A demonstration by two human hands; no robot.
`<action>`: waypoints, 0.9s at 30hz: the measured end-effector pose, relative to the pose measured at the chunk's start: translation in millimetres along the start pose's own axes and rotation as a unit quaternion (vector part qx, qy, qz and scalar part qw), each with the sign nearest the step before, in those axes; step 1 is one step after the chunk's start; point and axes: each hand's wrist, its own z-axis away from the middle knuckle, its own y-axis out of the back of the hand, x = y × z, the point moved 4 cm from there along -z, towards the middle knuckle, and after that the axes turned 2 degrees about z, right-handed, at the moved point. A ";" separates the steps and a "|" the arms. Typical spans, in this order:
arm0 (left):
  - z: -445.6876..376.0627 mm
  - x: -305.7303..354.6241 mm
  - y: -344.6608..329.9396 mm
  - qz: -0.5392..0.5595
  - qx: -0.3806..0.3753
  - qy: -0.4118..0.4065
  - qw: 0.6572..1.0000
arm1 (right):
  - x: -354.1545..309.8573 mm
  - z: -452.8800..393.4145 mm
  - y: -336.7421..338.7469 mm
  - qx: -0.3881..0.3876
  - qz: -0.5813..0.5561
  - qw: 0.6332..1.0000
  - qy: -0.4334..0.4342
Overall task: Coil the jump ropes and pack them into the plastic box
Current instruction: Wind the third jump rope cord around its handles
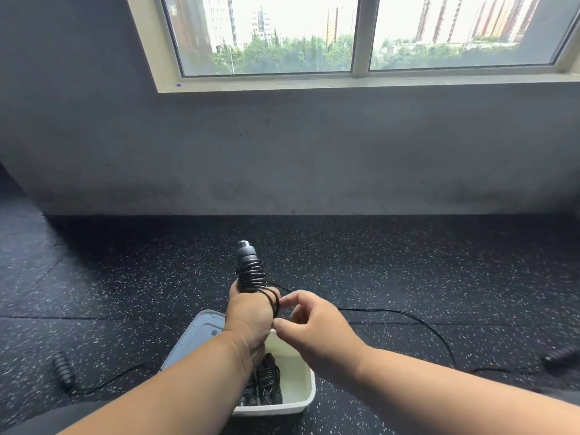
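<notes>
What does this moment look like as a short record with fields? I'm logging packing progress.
left hand: grips rope handle upright above the box
right hand: pinches cord beside the coil
coil: cord wound around the handle
plastic box: white, on floor, holds a coiled black rope
loose handles: one at floor left, one at far right

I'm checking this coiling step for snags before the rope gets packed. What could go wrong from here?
The loose black cord trails across the speckled floor to the far black handle; it may drag or catch. Coils on the black handle that the left hand grips could slip off. The right hand only pinches the cord.
</notes>
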 end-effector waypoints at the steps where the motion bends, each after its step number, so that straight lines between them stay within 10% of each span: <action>1: 0.9 -0.2 0.5 0.000 0.000 0.001 1.000 | 0.9 -0.5 1.1 0.008 -0.009 1.000 0.007; 27: 25.6 -10.0 -8.8 -0.059 0.014 0.042 0.997 | 20.1 -15.2 -6.5 -0.021 -0.033 0.999 -0.018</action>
